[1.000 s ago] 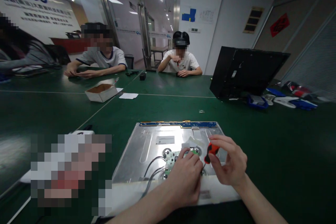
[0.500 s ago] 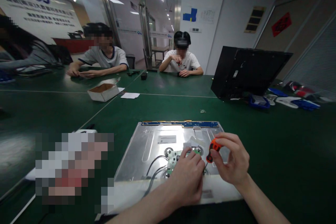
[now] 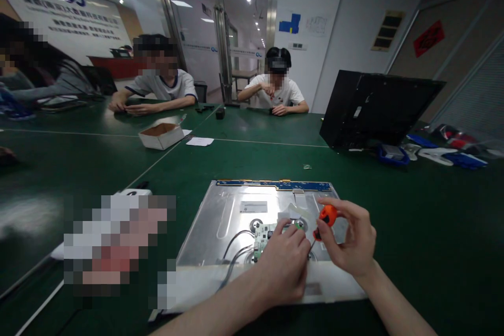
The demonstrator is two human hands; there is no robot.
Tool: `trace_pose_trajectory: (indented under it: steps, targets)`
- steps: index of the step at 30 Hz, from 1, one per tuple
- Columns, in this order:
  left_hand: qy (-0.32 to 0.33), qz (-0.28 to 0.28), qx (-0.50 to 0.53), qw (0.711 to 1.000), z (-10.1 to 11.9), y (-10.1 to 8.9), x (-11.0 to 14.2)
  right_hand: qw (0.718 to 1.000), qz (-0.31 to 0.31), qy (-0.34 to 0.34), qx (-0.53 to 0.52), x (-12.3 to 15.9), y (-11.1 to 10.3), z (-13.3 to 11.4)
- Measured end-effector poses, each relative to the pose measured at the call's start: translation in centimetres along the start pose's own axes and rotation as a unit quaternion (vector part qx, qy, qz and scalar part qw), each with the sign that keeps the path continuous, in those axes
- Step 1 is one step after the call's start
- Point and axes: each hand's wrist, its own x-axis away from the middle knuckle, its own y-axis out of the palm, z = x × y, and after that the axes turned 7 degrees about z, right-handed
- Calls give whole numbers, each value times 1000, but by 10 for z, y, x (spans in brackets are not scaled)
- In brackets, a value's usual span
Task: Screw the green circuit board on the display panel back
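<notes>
A silvery display panel (image 3: 205,239) lies flat in front of me, with a blue circuit strip (image 3: 252,184) along its far edge. Near its middle sits a green circuit board (image 3: 260,235), from which grey cables (image 3: 230,265) run off. My left hand (image 3: 285,257) rests over this board with its fingers curled; their tips, and anything pinched there, are hidden. Between thumb and fingers, my right hand (image 3: 354,239) grips an orange-and-black screwdriver (image 3: 328,214). The tool is tilted, its shaft pointing down beside my left hand, and its tip is hidden.
Beyond the panel stand a white open box (image 3: 163,139), a paper slip (image 3: 200,141) and a large black monitor casing (image 3: 381,110). Blue-and-white gloves (image 3: 452,157) lie at the right. A blurred-out object (image 3: 122,241) is at the left. Several people sit across the green table (image 3: 252,160).
The screwdriver's handle has turned and leans slightly more to the right in my right hand, whose fingers have shifted on it. My left hand keeps its place. The whole view has shifted a little.
</notes>
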Motion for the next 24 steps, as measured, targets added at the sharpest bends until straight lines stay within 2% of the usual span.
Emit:
trace_pose_trajectory:
  steps: [4, 9, 13, 16, 24]
  targets:
    - [-1, 5, 4, 1000, 0, 1, 0, 999, -37, -22, 15, -5, -2, -2]
    - [-8, -4, 2, 1000, 0, 1, 0, 998, -16, -43, 36, -11, -1, -4]
    - [-13, -3, 1, 1000, 0, 1, 0, 998, -33, -46, 30, -12, -3, -3]
    - [-13, 6, 8, 1000, -1, 1, 0, 998, -42, -39, 10, -10, -4, 0]
    - [-2, 12, 7, 1000, 1, 1, 1, 1000, -7, -3, 7, -4, -2, 0]
